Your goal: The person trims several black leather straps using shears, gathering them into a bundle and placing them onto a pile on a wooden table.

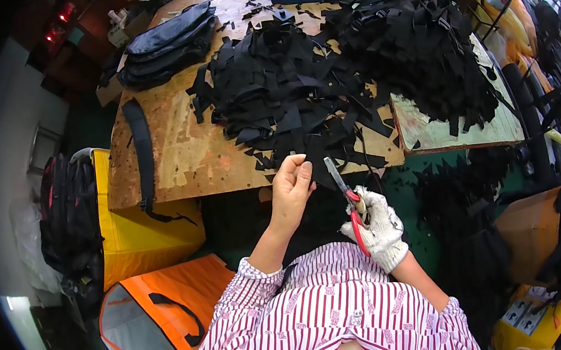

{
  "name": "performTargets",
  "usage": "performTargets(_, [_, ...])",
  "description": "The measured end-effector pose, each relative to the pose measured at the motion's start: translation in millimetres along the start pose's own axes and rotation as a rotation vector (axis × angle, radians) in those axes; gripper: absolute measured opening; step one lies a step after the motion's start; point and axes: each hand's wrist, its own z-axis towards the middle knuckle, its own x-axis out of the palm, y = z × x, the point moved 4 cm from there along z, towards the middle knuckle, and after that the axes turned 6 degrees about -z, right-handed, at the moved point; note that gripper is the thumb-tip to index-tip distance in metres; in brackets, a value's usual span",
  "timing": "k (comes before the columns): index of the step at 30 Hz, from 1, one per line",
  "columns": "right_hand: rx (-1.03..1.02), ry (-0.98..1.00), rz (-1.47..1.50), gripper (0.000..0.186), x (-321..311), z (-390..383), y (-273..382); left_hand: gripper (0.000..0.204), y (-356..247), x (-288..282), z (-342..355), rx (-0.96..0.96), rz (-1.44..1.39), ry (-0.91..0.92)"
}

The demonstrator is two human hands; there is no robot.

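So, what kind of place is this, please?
Probably a bag-making workshop. Heaps of cut black strap pieces cover a worn wooden table, the gloved right hand holds red-handled scissors, and black bags lie stacked behind.

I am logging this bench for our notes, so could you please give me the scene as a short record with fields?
left hand: bare hand pinching a black strap piece at the table edge
right hand: gloved hand, grip closed on red-handled scissors, blades pointing up and left
work surface: worn wooden table
on table: large heaps of black strap pieces, stacked dark bags, one long black strap
beside table: yellow and orange bags, black backpack
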Motion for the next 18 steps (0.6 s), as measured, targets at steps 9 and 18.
performTargets(9, [0.008,-0.010,0.007,0.073,-2.3,-1.3,1.2,0.015,22.0,4.5,-13.8,-0.036,0.074,0.133])
performTargets(18, [0.072,0.036,0.106,0.069,6.5,-7.8,-3.7,0.014,25.8,-3.3,-12.1,0.032,0.035,0.142])
